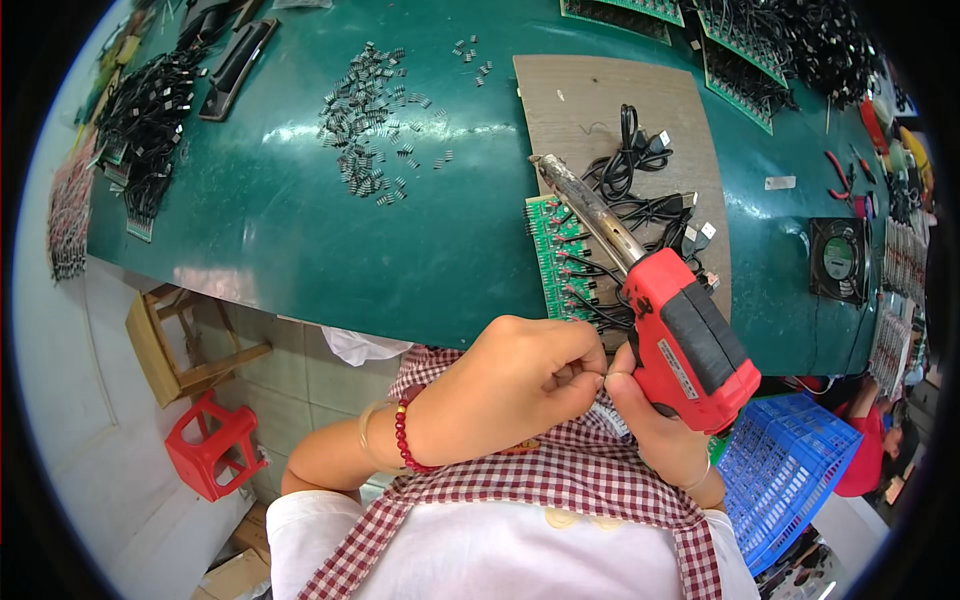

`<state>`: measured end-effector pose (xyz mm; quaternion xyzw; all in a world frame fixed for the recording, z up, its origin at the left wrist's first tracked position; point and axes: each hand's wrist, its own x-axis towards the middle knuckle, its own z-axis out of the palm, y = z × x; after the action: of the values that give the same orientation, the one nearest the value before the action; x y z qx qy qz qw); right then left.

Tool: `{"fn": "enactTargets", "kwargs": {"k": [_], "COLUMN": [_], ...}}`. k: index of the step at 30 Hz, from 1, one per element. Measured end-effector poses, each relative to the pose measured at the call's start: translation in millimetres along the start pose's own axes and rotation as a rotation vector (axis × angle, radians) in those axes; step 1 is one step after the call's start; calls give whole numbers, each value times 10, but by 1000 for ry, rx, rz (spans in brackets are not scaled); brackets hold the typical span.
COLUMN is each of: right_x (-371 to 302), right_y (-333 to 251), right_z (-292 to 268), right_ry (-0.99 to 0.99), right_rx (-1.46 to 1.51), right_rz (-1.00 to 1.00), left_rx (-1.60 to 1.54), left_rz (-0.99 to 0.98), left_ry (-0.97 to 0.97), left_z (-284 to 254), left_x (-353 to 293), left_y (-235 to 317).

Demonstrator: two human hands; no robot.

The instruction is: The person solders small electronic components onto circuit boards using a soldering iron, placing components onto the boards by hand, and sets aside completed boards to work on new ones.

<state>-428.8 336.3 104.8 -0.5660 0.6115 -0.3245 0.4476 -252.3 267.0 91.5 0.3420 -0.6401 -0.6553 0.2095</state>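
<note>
My right hand [655, 430] is closed round a red and black soldering gun [690, 340], mostly beneath its body. The gun's scorched metal barrel points up and left, its tip over the edge of a brown board. My left hand [510, 380] is closed in a pinch, its fingertips meeting my right thumb. Whatever lies between those fingertips is too small to make out. Under the barrel lies a green circuit board panel [557, 255] with black leads on it. Black USB cables [640, 205] run from it in loops across the brown board [570, 95].
Small dark components [365, 150] lie scattered on the green table [270, 200]. Bundled cables [150, 130] are at the left, panels with cables [740, 70] at the far right. A small fan [838, 260], red-handled pliers [838, 175] and a blue basket [785, 470] are rightward; a red stool [215, 445] stands lower left.
</note>
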Motion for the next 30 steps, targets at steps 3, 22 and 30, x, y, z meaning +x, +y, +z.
{"fn": "enactTargets", "kwargs": {"k": [3, 22, 30], "right_x": [-4, -436, -447], "right_y": [-8, 530, 585], "right_z": [12, -136, -145], "right_ry": [3, 119, 99], "right_rx": [208, 344, 188], "right_rz": [76, 137, 121], "left_rx": [25, -367, -375], "left_rz": [46, -365, -357], "left_ry": [-10, 84, 58], "left_z": [-34, -598, -607], "left_x": [32, 414, 424], "left_y": [-96, -530, -535]}}
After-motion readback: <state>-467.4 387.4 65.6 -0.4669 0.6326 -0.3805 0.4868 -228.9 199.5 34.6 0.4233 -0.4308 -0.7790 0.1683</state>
